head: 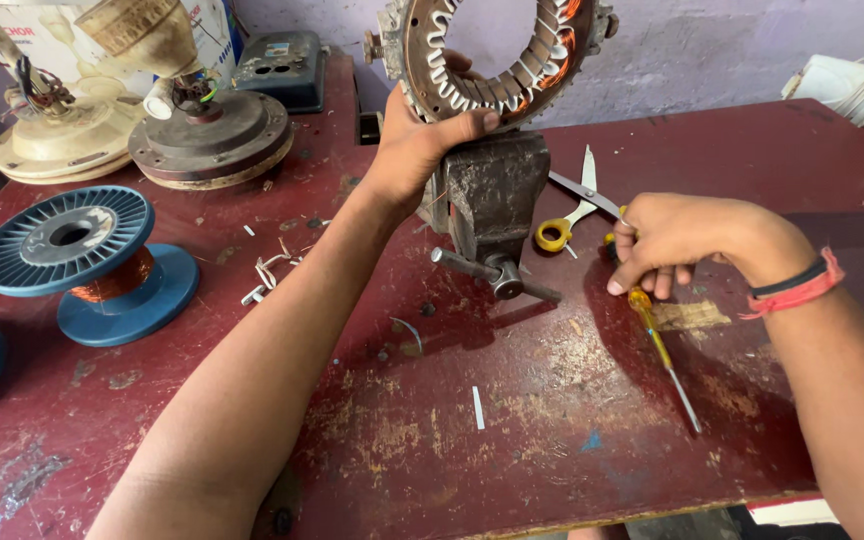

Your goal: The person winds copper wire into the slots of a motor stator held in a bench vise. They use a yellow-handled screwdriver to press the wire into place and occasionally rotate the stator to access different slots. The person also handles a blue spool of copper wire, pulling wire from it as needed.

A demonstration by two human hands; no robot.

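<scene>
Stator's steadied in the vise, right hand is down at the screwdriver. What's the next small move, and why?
Probably close the right hand around the yellow screwdriver handle and lift it: the fingers rest on it, it lies flat on the table, and the left hand already holds the stator.

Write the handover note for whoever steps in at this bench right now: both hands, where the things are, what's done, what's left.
Left hand: grip closed on the lower rim of the ring-shaped motor stator, which sits upright above the bench vise.
Right hand: resting on the yellow-handled screwdriver lying on the red table, fingers on its handle, not lifted.
Nearby: yellow-handled scissors behind the right hand; blue spool of copper wire at left.
Done: some slots already carry copper winding and white insulation.
Left: whether the vise clamps the stator cannot be told; the screwdriver is not yet lifted.
</scene>
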